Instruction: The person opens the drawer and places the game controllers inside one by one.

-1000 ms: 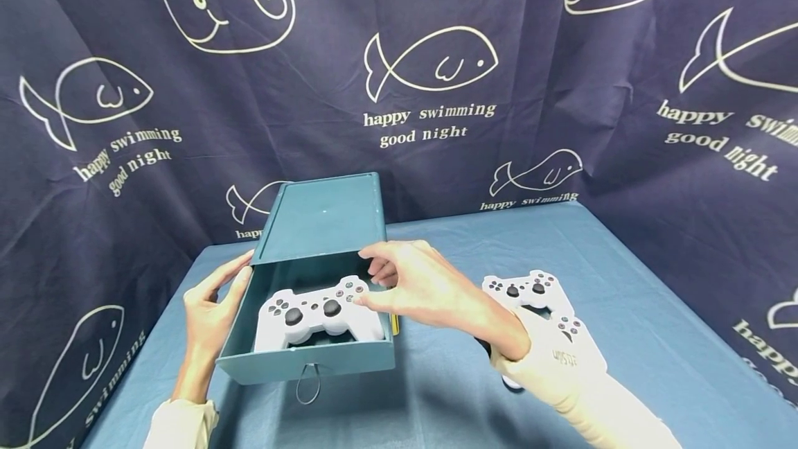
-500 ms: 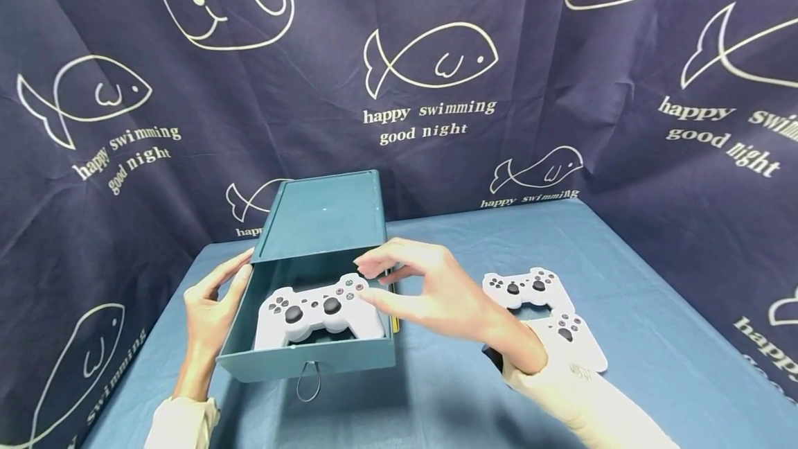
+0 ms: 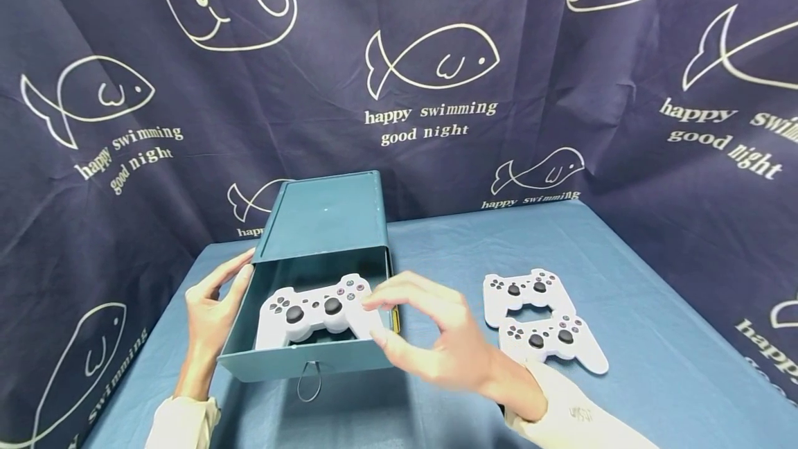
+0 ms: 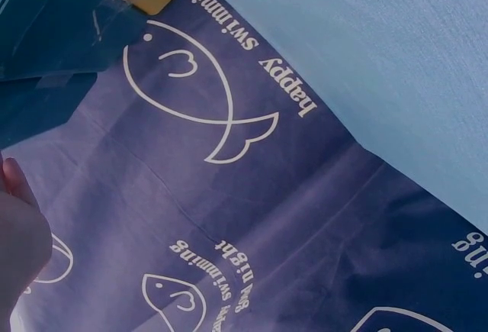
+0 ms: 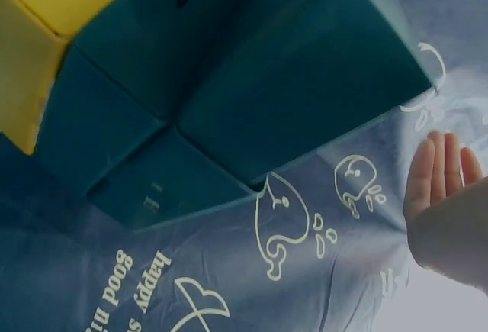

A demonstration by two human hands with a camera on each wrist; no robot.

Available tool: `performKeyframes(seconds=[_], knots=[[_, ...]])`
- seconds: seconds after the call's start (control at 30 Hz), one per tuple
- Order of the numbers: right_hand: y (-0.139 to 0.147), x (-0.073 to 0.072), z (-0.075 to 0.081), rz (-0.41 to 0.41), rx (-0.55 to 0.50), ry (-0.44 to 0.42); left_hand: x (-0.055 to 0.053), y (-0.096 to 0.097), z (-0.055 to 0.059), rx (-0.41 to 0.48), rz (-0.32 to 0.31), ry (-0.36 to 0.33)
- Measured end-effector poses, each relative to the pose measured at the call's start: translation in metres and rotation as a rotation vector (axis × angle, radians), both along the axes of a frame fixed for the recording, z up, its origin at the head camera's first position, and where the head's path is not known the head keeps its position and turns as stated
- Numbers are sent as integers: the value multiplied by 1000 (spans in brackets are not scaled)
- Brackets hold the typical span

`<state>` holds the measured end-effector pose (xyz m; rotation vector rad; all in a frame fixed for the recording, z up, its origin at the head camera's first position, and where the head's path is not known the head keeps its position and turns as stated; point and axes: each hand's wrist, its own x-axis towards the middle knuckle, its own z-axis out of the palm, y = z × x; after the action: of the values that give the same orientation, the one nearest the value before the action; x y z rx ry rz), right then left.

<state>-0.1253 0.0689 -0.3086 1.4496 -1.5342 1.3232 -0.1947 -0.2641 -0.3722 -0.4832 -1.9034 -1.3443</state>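
One white plastic game controller [image 3: 315, 314] lies face-up in a teal rectangular drawer [image 3: 268, 368] that the loosely spread left grip [image 3: 206, 309] apparently steadies, while the half-open right grip [image 3: 445, 338] seems empty around its right end.

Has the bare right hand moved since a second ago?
Yes: the right hand has moved down the head view, toward the teal rectangular drawer front.

The teal rectangular drawer [image 3: 305, 364] hides the lower edge of the white plastic gamepad [image 3: 313, 310] inside. Lettering [image 3: 580, 414] on the cream sleeve [image 3: 557, 397] is blurred. The left wrist view crops the bare left hand [image 4: 23, 244].
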Motion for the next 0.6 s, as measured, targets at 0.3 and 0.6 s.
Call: performKeyframes(seconds=[0.3, 0.6], knots=[[-7, 18, -5, 41, -1, 236, 0, 1, 2, -3, 2, 7], [-22, 30, -37, 116, 133, 52, 1, 2, 3, 0, 2, 3]])
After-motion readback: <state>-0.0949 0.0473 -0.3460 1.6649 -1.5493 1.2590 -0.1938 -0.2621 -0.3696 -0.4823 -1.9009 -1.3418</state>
